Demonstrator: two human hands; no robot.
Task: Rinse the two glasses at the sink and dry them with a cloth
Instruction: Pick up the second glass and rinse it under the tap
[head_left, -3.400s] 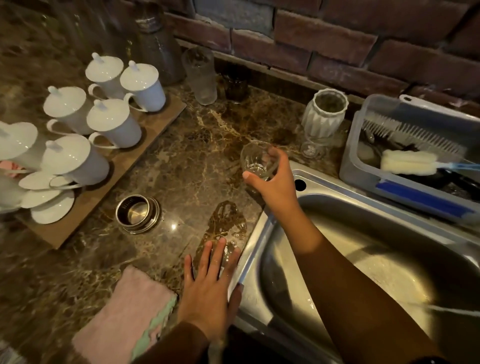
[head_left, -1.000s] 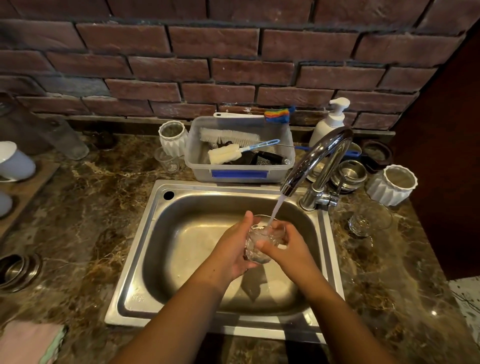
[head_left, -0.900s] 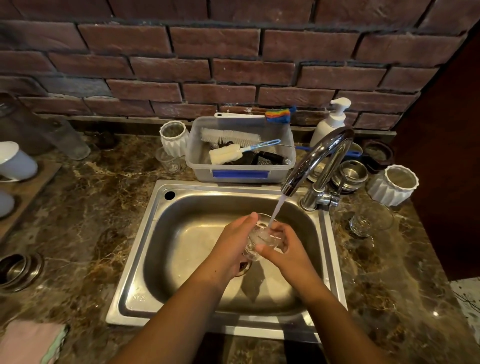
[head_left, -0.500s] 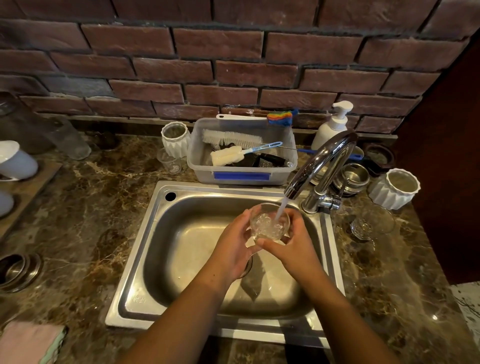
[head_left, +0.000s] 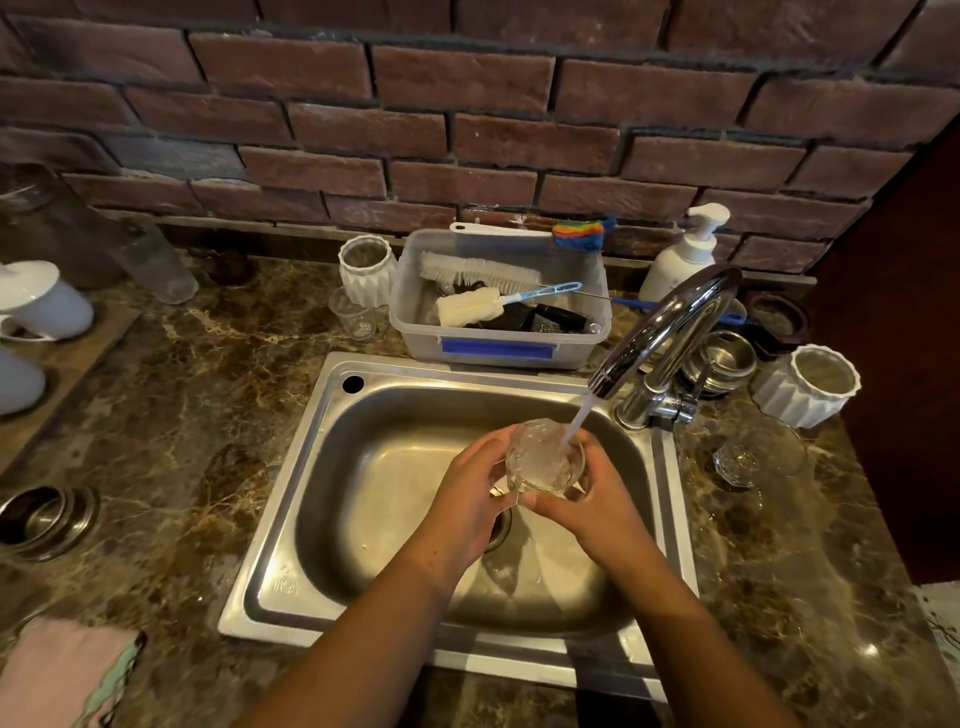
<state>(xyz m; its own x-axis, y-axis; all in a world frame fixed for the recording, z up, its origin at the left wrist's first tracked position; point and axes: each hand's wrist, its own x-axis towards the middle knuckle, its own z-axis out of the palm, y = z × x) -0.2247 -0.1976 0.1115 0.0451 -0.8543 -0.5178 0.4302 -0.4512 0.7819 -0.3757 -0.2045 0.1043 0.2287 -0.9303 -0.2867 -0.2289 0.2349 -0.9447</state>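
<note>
A small clear glass (head_left: 545, 457) is held over the shiny steel sink (head_left: 311, 493), close to the right side of the bowl. Its open mouth is turned up. It is gripped by both hands. The fingers of the left hand (head_left: 465, 501) are curled round the left side of the glass. The fingers of the right hand (head_left: 597, 506) are curled round its right side, and the thumb is pressed under its near edge. A thin stream of water (head_left: 576, 421) is poured from the bent silver tap (head_left: 670, 322) right into the glass, and bubbly water is seen inside it.

A second clear glass (head_left: 758, 452) is seen on the brown marble counter (head_left: 182, 415), to the right of the sink. It seems to be tipped on its side. A tiny clear cup (head_left: 356, 317) is stood behind the sink, just beside a white ribbed pot (head_left: 366, 270). A pink cloth (head_left: 57, 675) is laid flat on the counter at the near left corner, well apart from the hands.

A see-through plastic tub (head_left: 498, 348) with a blue label is set behind the sink, and brushes are kept in it. A white soap pump bottle (head_left: 680, 260) is stood by the brick wall behind the tap.
</note>
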